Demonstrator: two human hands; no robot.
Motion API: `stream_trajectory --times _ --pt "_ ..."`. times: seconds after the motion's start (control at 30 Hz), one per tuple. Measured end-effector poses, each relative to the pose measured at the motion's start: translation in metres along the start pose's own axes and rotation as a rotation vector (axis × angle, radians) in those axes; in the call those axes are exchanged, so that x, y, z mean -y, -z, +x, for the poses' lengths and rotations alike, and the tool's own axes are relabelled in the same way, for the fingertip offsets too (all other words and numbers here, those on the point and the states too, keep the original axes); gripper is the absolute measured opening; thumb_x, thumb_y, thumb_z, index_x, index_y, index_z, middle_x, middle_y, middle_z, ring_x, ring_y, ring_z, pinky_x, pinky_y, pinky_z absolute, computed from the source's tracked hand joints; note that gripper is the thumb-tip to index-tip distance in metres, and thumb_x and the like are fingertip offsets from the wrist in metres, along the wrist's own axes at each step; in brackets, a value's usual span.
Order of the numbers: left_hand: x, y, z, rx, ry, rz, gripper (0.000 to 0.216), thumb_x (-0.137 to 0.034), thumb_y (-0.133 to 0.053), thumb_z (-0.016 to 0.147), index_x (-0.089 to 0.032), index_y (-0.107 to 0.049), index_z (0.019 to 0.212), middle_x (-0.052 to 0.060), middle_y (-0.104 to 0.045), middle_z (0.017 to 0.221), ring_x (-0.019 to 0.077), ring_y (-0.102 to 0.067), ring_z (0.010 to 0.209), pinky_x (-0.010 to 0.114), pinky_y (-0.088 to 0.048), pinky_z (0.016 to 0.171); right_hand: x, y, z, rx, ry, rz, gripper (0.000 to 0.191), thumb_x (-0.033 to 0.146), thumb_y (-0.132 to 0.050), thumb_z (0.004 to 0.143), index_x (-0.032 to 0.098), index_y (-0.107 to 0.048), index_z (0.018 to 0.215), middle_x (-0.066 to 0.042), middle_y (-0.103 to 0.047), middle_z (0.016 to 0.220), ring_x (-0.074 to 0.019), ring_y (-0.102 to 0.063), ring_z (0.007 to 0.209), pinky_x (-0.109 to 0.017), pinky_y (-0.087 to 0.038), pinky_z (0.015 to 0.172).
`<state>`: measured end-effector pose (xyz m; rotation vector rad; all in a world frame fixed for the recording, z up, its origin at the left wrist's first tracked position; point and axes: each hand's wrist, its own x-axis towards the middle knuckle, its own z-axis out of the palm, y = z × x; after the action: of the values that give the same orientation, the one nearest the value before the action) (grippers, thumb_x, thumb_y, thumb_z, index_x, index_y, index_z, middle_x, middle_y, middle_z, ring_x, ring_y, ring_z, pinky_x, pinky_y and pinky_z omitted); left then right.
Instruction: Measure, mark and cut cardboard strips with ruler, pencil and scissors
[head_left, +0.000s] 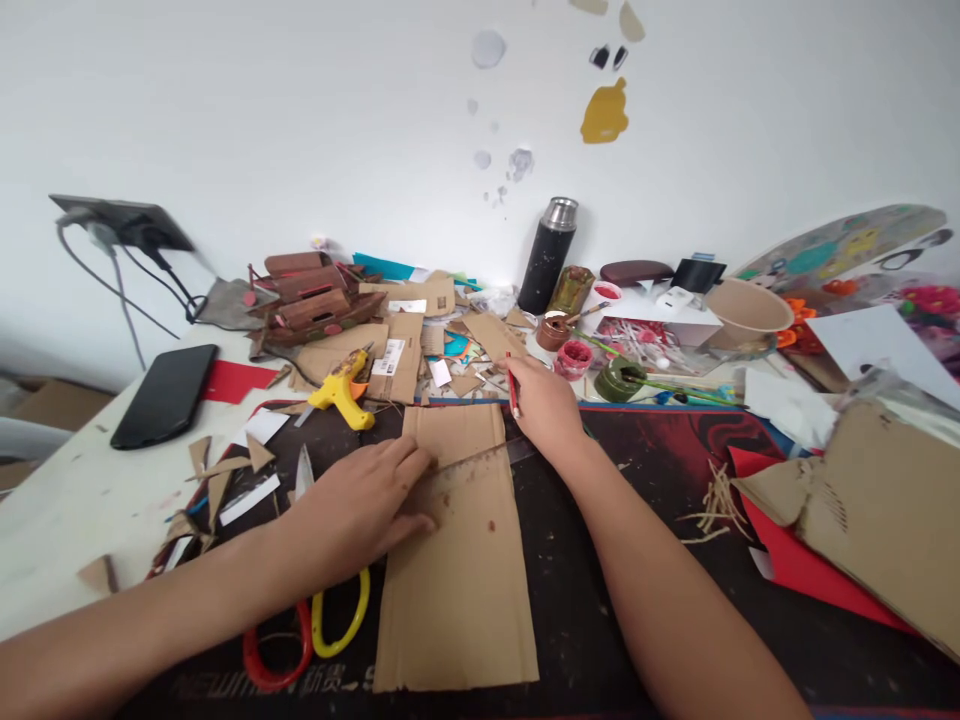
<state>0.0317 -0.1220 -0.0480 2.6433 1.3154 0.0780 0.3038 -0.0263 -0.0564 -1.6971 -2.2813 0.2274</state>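
Note:
A long brown cardboard sheet (pixel 459 570) lies on the dark mat in front of me. My left hand (pixel 367 500) rests flat on its left side, fingers stretched out, pressing down a thin ruler (pixel 480 458) that crosses the sheet. My right hand (pixel 544 400) is closed round a red pencil (pixel 513 385) at the sheet's upper right corner, tip pointing down toward the ruler's far end. Scissors with red and yellow handles (pixel 330 625) lie under my left wrist.
A yellow glue gun (pixel 341 392), cardboard scraps and a cardboard model boat (pixel 315 300) sit behind the sheet. A black phone (pixel 165 395) lies at left. Thermos (pixel 550 255), paint pots (pixel 574 357), a bowl (pixel 746 310) and folded cardboard (pixel 870 520) fill the right.

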Motion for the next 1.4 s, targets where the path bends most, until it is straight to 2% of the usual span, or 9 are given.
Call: stream_trajectory --times 0.1,0.3,0.43,0.7,0.97,1.13,1.17,1.3,1.4 --pt "-0.002 -0.002 0.0 0.018 0.001 -0.02 0.027 -0.027 -0.071 0.096 -0.021 -0.068 0.122 0.013 -0.077 0.123 0.0321 -0.078 0.115 0.044 -0.061 0.1 0.001 0.003 0.0 0.036 -0.019 -0.04 0.062 0.003 -0.066 0.091 0.019 -0.069 0.151 -0.014 -0.071 0.152 -0.0345 -0.073 0.129 -0.038 -0.058 0.097" --pt "-0.003 -0.002 -0.003 0.044 -0.001 -0.068 0.016 -0.017 -0.065 0.095 -0.022 -0.068 0.11 0.009 -0.078 0.114 0.0271 -0.079 0.103 0.038 -0.061 0.091 -0.003 -0.002 0.003 0.012 -0.041 -0.094 0.054 0.003 -0.046 0.103 0.021 -0.075 0.145 -0.013 -0.076 0.143 -0.0326 -0.077 0.122 -0.038 -0.058 0.091" --pt "-0.001 0.004 -0.005 0.01 0.007 -0.09 0.015 -0.023 -0.065 0.096 -0.025 -0.07 0.111 0.007 -0.078 0.115 0.0256 -0.079 0.104 0.036 -0.061 0.092 -0.005 -0.003 0.003 0.006 -0.063 -0.109 0.053 0.004 -0.049 0.102 0.023 -0.076 0.144 -0.013 -0.076 0.146 -0.0321 -0.077 0.12 -0.037 -0.059 0.09" --pt "0.028 0.005 -0.005 -0.151 0.14 -0.012 0.03 -0.044 -0.06 0.104 -0.021 -0.066 0.122 0.014 -0.078 0.115 0.0368 -0.077 0.112 0.05 -0.06 0.098 -0.002 -0.005 0.002 -0.087 -0.064 -0.005 0.045 0.013 -0.05 0.108 0.021 -0.076 0.144 -0.011 -0.079 0.14 -0.0312 -0.077 0.119 -0.037 -0.059 0.094" --pt "0.016 0.002 -0.005 -0.146 0.031 -0.04 0.024 -0.039 -0.061 0.106 -0.021 -0.071 0.119 0.014 -0.076 0.122 0.0341 -0.075 0.116 0.049 -0.061 0.101 -0.001 -0.008 0.004 -0.1 -0.054 0.053 0.036 0.013 -0.055 0.105 0.02 -0.079 0.132 -0.013 -0.082 0.132 -0.031 -0.077 0.115 -0.037 -0.057 0.091" --pt "0.007 -0.005 -0.008 -0.171 -0.166 -0.066 0.03 -0.031 -0.062 0.108 -0.023 -0.072 0.135 0.012 -0.072 0.148 0.0308 -0.066 0.139 0.048 -0.054 0.12 0.013 -0.003 -0.002 -0.222 -0.028 0.416 0.016 0.03 -0.065 0.104 0.021 -0.078 0.103 -0.006 -0.081 0.092 -0.0248 -0.075 0.086 -0.033 -0.055 0.08" --pt "0.009 -0.008 -0.008 -0.186 -0.188 -0.042 0.035 -0.032 -0.063 0.108 -0.022 -0.07 0.14 0.014 -0.068 0.155 0.0325 -0.062 0.145 0.05 -0.051 0.123 0.018 -0.002 -0.005 -0.228 -0.016 0.549 0.022 0.039 -0.065 0.105 0.021 -0.075 0.095 -0.004 -0.077 0.083 -0.0225 -0.072 0.079 -0.032 -0.054 0.075" --pt "0.019 -0.026 -0.006 -0.205 -0.202 0.022 0.048 -0.039 -0.065 0.109 -0.018 -0.065 0.152 0.016 -0.063 0.162 0.0344 -0.059 0.15 0.051 -0.051 0.124 0.042 -0.005 -0.015 -0.053 -0.073 1.122 0.05 0.07 -0.062 0.103 0.023 -0.067 0.087 0.002 -0.067 0.069 -0.0139 -0.062 0.054 -0.025 -0.05 0.053" --pt "0.021 -0.037 -0.005 -0.244 -0.203 0.043 0.048 -0.039 -0.062 0.11 -0.017 -0.064 0.153 0.017 -0.066 0.159 0.0333 -0.061 0.148 0.05 -0.051 0.122 0.052 -0.012 -0.017 0.08 -0.155 1.295 0.056 0.077 -0.067 0.094 0.022 -0.067 0.085 0.003 -0.064 0.063 -0.0117 -0.057 0.047 -0.023 -0.047 0.046"
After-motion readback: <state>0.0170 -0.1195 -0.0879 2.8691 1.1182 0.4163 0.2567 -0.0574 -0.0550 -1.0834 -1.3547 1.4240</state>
